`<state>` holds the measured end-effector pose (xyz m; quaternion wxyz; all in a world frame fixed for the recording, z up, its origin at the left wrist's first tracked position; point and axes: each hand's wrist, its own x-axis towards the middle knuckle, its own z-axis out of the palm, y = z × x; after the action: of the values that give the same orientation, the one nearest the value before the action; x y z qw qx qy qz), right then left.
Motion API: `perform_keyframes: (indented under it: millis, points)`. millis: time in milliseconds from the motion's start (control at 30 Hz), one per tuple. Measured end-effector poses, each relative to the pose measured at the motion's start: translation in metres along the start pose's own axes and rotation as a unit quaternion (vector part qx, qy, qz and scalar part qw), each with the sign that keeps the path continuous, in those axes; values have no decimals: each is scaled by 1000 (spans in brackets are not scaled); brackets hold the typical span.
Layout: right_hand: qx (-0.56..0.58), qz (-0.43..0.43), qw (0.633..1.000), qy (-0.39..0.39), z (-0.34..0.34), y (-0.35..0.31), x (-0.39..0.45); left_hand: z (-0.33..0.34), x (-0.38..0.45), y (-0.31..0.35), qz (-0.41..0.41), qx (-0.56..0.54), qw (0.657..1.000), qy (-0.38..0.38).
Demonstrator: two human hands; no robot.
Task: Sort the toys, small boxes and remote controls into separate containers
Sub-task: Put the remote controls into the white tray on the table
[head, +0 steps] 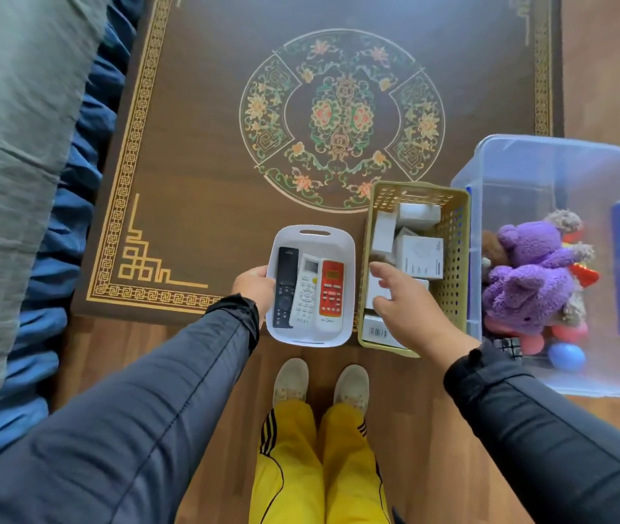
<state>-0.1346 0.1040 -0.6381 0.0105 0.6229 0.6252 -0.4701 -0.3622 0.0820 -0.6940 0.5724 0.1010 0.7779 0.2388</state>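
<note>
A white tray (346,245) near the rug's front edge holds three remotes: black (286,287), white (306,293) and red (331,293). My left hand (253,287) grips the tray's left rim. To its right, a tan perforated basket (456,236) holds several small white boxes (420,255). My right hand (403,308) hovers over the basket's near half, fingers apart, holding nothing. Further right, a clear plastic bin (580,153) contains a purple plush toy (531,281), other soft toys and a blue ball (565,356).
A dark brown rug (225,145) with a floral medallion lies on the wooden floor (119,357). A bed with grey cover and blue skirt (17,145) runs along the left. My feet in light shoes (319,383) stand just below the tray.
</note>
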Motion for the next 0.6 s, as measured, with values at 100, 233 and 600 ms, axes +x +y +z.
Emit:
perform_keyframes:
  millis: [100,233,600]
  points:
    - [-6,3,1000,-19,6,4,1,6,5,-3,-3,12,1000,0]
    - [1,18,1000,-17,16,9,2,11,13,-8,-9,13,1000,-7]
    - [84,10,996,4,37,12,0,20,23,-9,-34,10,997,-64]
